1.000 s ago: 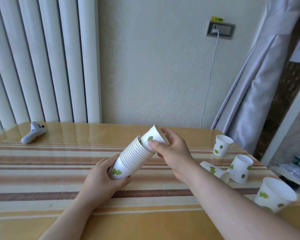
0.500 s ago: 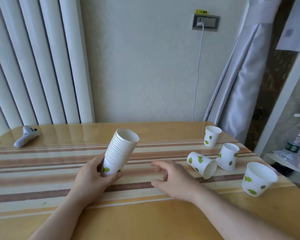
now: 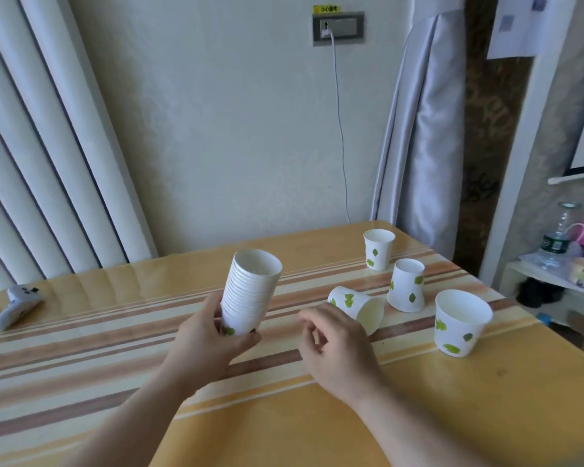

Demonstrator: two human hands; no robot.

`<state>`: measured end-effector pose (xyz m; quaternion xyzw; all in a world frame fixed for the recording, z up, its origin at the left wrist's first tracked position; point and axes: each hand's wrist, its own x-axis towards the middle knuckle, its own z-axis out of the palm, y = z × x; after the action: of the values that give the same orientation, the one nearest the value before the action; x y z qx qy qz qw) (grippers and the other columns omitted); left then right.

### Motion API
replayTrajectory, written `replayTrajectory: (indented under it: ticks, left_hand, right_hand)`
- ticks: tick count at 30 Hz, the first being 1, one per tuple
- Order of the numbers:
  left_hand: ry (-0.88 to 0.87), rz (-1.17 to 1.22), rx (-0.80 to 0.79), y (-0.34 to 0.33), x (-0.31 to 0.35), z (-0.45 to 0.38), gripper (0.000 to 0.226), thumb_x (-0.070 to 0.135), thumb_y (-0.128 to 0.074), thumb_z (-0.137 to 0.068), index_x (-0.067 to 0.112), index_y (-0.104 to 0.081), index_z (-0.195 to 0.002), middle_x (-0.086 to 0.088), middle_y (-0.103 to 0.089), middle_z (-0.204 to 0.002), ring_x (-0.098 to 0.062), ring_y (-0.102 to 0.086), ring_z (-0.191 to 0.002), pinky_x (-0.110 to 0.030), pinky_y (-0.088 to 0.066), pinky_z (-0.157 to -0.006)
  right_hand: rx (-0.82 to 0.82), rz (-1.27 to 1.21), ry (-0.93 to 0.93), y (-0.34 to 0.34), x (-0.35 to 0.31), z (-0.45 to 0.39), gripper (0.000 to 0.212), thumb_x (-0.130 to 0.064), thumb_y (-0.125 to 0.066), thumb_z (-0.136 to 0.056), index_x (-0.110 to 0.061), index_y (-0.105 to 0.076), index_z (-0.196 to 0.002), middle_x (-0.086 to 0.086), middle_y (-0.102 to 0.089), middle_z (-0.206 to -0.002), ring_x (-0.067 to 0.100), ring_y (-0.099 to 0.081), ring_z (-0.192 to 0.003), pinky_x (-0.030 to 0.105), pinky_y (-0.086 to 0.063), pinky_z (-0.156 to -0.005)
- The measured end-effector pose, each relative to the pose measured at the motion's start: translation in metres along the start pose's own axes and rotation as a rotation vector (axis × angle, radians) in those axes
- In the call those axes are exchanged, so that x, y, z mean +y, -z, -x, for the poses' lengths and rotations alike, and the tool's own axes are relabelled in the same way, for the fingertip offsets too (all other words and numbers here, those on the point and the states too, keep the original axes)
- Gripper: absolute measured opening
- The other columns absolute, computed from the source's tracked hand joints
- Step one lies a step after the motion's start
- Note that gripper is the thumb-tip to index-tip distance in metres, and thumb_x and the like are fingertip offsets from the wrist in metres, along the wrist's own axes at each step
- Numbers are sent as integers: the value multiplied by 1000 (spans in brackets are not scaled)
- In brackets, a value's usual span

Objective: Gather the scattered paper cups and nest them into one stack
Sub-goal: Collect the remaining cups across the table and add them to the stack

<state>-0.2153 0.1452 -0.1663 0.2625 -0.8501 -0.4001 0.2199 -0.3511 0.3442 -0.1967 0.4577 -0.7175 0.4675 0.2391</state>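
- The left hand [image 3: 205, 342] grips the stack of nested cups [image 3: 250, 294] near its base, fingers [image 3: 250, 339] curled round the bottom cup; the stack is held above the bench [image 3: 81, 382], mouth up, tilted slightly right.
- The right hand [image 3: 338, 345] hovers just right of the stack, holding nothing, its fingers loosely curled.
- A tipped cup [image 3: 356, 306] lies on its side just beyond the right hand, mouth facing near-right.
- An upside-down cup [image 3: 405, 289] stands just right of the tipped one.
- A far upright cup [image 3: 378, 249] stands near the bench's far right edge.
- A near upright cup [image 3: 461, 321] stands furthest right.
- A white controller [image 3: 14, 306] lies at the far left of the bench.
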Motion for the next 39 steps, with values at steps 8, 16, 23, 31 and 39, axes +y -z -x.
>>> replayTrajectory:
  ticks: [8,16,23,31,39]
  left_hand:
    - [-133,-26,245,-73,9,-10,71,31,-90,-76,43,-59,-139,19,-70,-121,-13,-59,-115,-33,-43,-84]
    - [-112,62,317,-70,-5,-13,67,26,-93,-72,44,-65,-129,22,-72,-112,-14,-63,-110,-32,-46,-81]
    - [-165,15,262,-70,1,-9,77,22,-93,-70,44,-67,-140,23,-65,-120,-8,-59,-114,-30,-45,-89]
    - [-272,-86,199,-68,12,-1,78,23,-97,-70,35,-69,-142,20,-62,-119,-5,-54,-109,-29,-43,-92]
    - [-343,-106,154,-66,18,3,72,40,-95,-68,39,-70,-135,25,-67,-109,-2,-58,-100,-15,-41,-80]
  right_hand:
    - [-187,431,-447,26,43,-1,82,-26,-81,-67,-30,-55,-145,6,-47,-139,35,-44,-123,50,-49,-99]
    - [203,-414,-833,41,25,-25,58,-22,-76,-90,-38,-47,-138,-6,-57,-138,19,-57,-117,42,-50,-99]
    - [51,-902,-786,78,3,-52,39,-29,-76,-84,-33,-71,-123,1,-71,-113,15,-51,-76,29,-39,-66]
    - [-226,-331,-708,79,-3,-43,81,-61,-78,-74,-52,-50,-150,-21,-58,-151,11,-56,-139,45,-47,-119]
    - [-332,-198,-528,112,-3,-45,91,-78,-70,-79,-64,-26,-157,-30,-51,-147,8,-62,-117,31,-51,-105]
